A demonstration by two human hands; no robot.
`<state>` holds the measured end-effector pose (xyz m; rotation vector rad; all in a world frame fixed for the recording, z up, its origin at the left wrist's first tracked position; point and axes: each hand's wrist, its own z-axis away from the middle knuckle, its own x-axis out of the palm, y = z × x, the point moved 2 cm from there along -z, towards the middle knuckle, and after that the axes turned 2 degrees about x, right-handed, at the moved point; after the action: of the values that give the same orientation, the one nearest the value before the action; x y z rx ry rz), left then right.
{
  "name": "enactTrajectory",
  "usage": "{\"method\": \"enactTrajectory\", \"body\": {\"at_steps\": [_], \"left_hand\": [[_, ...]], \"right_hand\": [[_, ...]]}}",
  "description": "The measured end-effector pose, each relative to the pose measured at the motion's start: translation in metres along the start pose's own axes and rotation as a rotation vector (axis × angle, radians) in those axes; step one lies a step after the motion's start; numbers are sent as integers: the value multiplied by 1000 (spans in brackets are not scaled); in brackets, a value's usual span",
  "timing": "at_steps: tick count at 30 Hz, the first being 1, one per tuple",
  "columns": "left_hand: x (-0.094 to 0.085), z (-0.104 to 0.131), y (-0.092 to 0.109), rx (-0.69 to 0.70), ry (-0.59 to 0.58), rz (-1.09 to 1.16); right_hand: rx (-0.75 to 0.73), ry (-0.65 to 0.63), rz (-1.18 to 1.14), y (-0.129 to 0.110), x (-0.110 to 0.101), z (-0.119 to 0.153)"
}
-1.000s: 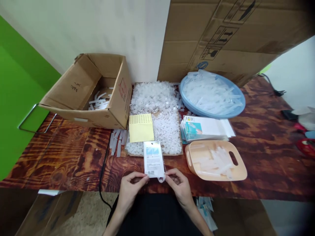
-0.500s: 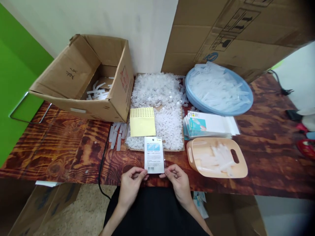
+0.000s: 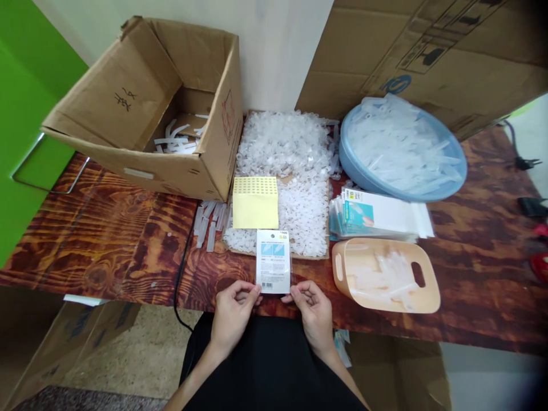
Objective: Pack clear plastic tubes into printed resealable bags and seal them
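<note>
A small white printed package (image 3: 273, 262) with a barcode and two blue pictures lies between my hands at the table's front edge. My left hand (image 3: 235, 311) pinches its lower left corner between thumb and fingers. At the lower right corner my right hand (image 3: 312, 308) grips it the same way. Just above it, a yellow sticker sheet (image 3: 256, 211) rests on a shallow cardboard tray (image 3: 319, 258) full of small clear and white plastic pieces (image 3: 285, 142). The package's top edge meets the lower part of that tray.
An open cardboard box (image 3: 162, 168) stands at left, with loose clear strips (image 3: 211, 235) beside it. To the right are a blue basin (image 3: 363, 185) of clear pieces, stacked packages (image 3: 377, 214) and a peach container (image 3: 428, 285). A black cable (image 3: 180, 274) hangs over the front edge.
The camera view has shifted, so the box, basin and tray appear larger and slightly displaced. Both hands keep their hold on the package's lower corners.
</note>
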<state>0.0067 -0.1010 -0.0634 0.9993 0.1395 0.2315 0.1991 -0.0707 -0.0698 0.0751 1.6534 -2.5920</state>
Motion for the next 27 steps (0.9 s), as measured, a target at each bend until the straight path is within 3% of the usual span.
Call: {"method": "enactTrajectory", "body": {"at_steps": [5,10,14,23,27], "left_hand": [[3,-2,1,57,32,-141],[7,-4,9,235,102,-432],[9,-6,11,318,133,-508],[11,-5,12,296,134,-509],[12,-4,13,275,144,-473]], "right_hand": [[3,13,22,0,2,-1],[-35,19,82,0,6,-3],[-87,29,196,-3,10,-3],[-61,104,333,-10,17,-7],[-122,179,401,-14,19,-12]]}}
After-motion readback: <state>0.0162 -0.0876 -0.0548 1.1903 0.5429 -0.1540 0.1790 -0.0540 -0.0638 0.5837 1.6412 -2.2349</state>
